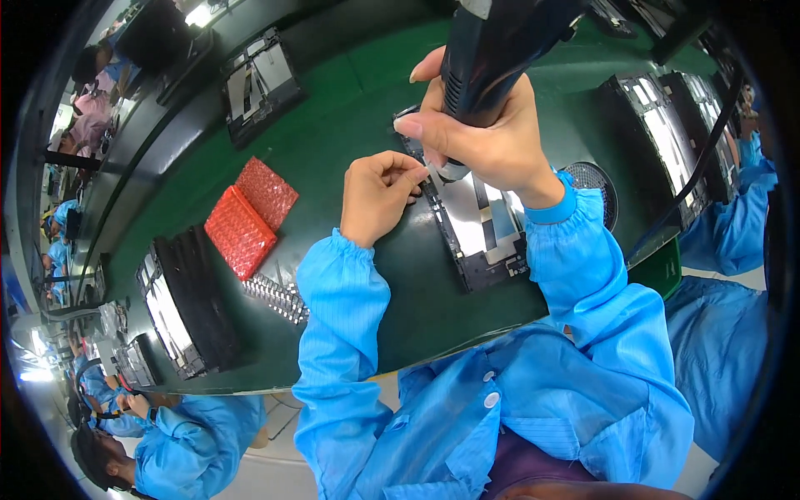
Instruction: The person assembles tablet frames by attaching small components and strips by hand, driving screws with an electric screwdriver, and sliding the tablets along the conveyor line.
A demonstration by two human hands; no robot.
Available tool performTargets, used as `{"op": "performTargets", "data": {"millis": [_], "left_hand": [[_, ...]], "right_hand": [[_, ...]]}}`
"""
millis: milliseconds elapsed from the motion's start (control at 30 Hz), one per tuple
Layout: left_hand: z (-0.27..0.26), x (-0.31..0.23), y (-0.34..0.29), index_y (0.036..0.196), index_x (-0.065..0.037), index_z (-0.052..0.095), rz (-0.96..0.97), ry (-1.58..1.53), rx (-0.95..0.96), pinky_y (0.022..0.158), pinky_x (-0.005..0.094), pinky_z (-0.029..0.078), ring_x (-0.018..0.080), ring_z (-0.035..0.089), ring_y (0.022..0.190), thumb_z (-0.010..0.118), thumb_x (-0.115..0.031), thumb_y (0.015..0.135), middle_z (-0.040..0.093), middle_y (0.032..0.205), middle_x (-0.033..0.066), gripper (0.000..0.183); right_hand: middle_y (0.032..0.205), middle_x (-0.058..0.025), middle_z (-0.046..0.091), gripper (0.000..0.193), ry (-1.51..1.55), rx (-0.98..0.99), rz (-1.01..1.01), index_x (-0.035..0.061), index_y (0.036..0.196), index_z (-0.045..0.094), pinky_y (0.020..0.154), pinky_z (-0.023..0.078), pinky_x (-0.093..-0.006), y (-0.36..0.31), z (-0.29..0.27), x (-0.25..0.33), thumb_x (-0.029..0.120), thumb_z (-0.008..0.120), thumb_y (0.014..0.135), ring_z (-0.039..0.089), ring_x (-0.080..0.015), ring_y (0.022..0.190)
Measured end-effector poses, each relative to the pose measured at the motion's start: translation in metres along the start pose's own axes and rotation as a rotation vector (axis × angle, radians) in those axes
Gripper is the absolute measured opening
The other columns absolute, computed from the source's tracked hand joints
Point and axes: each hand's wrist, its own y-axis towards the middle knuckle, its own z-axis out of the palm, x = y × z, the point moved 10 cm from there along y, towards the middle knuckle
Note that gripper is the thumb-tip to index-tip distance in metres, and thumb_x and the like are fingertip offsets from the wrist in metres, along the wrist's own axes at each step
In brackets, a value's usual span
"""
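Cannot read any word, number or sign on the black vented handheld tool point(504, 54) or the opened flat device point(461, 218); likewise on the red bubble wrap point(237, 232). Can make out no lettering elsewhere.

Centre of the desk point(333, 125): one device panel point(462, 217). Fingers of the left hand point(372, 196) at its upper left edge; right hand point(492, 137) over its upper part, around a handheld tool point(508, 58). Right of panel: round mesh piece point(596, 179), then upright panel row point(654, 142), right of frame. Left: bubble-wrap packs point(242, 229), part strip point(277, 300) just below, panel stack point(171, 308) lower left. Upper left: separate panel point(260, 87).
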Motion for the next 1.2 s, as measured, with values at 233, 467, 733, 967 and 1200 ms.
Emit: {"op": "performTargets", "data": {"millis": [233, 467, 733, 967, 1200], "left_hand": [[-0.001, 0.004, 0.008, 0.083, 0.004, 0.063, 0.06, -0.015, 0.009, 0.052, 0.021, 0.046, 0.0065, 0.056, 0.059, 0.064, -0.002, 0.079, 0.061, 0.067, 0.0037, 0.007], [-0.003, 0.009, 0.011, 0.08, 0.003, 0.06, -0.043, 0.002, 0.017, 0.05, 0.0214, 0.05, 0.0091, 0.059, 0.062, 0.065, 0.003, 0.074, 0.061, 0.07, 0.0051, 0.008], [-0.001, 0.015, 0.015, 0.079, 0.001, 0.057, -0.129, -0.063, 0.016, 0.049, 0.0211, 0.051, 0.0107, 0.061, 0.063, 0.064, 0.006, 0.071, 0.061, 0.073, 0.006, 0.011], [-0.005, 0.015, 0.015, 0.079, 0.002, 0.057, -0.137, -0.055, -0.009, 0.05, 0.0218, 0.052, 0.0116, 0.062, 0.063, 0.063, 0.006, 0.072, 0.061, 0.072, 0.0056, 0.01], [-0.006, 0.005, 0.015, 0.075, 0.003, 0.058, -0.077, -0.027, -0.031, 0.048, 0.0223, 0.049, 0.012, 0.061, 0.059, 0.059, 0.004, 0.077, 0.061, 0.067, 0.0051, 0.002]], "right_hand": [[0.06, -0.0036, 0.058, 0.033, -0.007, 0.006, 0.047, -0.0048, 0.099, 0.05, 0.048, 0.044, -0.0213, 0.002, 0.01, -0.021, -0.003, 0.07, 0.073, 0.057, -0.009, 0.051], [0.061, -0.0024, 0.058, 0.033, -0.024, 0.002, 0.025, -0.0037, 0.098, 0.053, 0.049, 0.043, -0.0208, 0.004, 0.016, -0.029, 0.0, 0.072, 0.073, 0.055, -0.0076, 0.052], [0.061, -0.0016, 0.058, 0.032, -0.026, -0.011, 0.043, -0.003, 0.097, 0.054, 0.049, 0.043, -0.0205, 0.003, 0.016, -0.037, 0.0, 0.073, 0.072, 0.055, -0.0065, 0.053], [0.062, -0.0026, 0.059, 0.03, -0.005, 0.008, 0.09, -0.0027, 0.095, 0.054, 0.051, 0.044, -0.0213, 0.003, 0.022, -0.045, -0.001, 0.072, 0.071, 0.056, -0.008, 0.053], [0.07, -0.0039, 0.058, 0.031, -0.029, 0.026, 0.114, 0.0011, 0.086, 0.056, 0.059, 0.045, -0.0245, -0.006, 0.025, -0.044, 0.01, 0.077, 0.065, 0.055, -0.0098, 0.066]]}}
